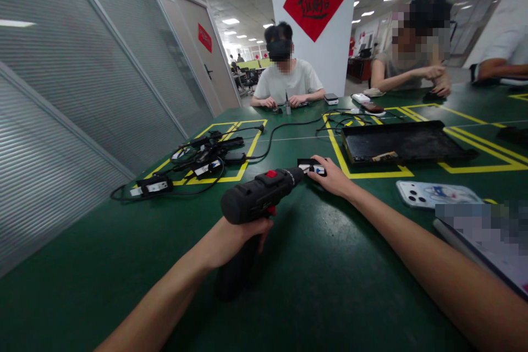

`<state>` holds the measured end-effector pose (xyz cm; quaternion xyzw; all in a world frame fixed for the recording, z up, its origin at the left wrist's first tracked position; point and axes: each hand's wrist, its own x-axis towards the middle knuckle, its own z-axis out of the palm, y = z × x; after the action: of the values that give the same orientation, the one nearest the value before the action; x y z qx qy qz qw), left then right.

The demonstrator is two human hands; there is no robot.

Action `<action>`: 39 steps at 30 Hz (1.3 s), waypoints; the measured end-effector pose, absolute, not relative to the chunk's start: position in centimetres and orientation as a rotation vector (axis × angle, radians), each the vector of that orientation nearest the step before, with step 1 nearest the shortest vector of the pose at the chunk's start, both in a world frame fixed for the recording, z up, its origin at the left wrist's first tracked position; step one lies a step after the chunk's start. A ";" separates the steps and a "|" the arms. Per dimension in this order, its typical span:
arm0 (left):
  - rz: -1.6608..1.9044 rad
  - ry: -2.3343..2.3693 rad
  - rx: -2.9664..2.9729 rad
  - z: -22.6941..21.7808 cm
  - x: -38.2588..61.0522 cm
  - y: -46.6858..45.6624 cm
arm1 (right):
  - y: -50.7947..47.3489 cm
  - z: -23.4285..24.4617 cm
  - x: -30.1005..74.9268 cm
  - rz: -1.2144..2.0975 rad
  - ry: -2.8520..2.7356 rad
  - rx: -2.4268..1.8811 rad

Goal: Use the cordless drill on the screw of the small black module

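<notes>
In my left hand is a black cordless drill with red buttons, the fingers wrapped around its grip. Its chuck points forward and right, and the tip reaches a small black-and-white part on the table. I cannot tell whether the tip sits in a screw. My right hand closes on the right end of that small part and keeps it against the tabletop. The fingers cover some of the part.
Left on the green table lies a tangle of black cables with adapters. A black tray stands right, behind a phone and a tablet-like device. Two people sit across; another person's arm shows far right.
</notes>
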<state>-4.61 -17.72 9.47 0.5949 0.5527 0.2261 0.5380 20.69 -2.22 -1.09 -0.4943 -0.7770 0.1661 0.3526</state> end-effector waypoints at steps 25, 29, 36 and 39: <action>0.492 1.301 1.505 8.9 -5.1 -17.6 | -2.1 -1.4 20.7 0.429 -2.001 -1.264; 0.554 1.250 1.515 8.5 -5.2 -17.5 | -2.0 -1.4 20.7 0.430 -2.002 -1.254; 0.524 1.302 1.472 9.3 -4.8 -17.8 | -2.1 -1.2 20.7 0.439 -2.001 -1.273; 0.499 1.322 1.461 9.2 -4.8 -17.8 | -2.1 -1.1 20.7 0.437 -2.003 -1.273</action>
<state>-4.84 -17.80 9.24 0.6111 0.5529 0.2086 0.5266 20.71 -2.10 -1.15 -0.4930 -0.7754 0.1693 0.3563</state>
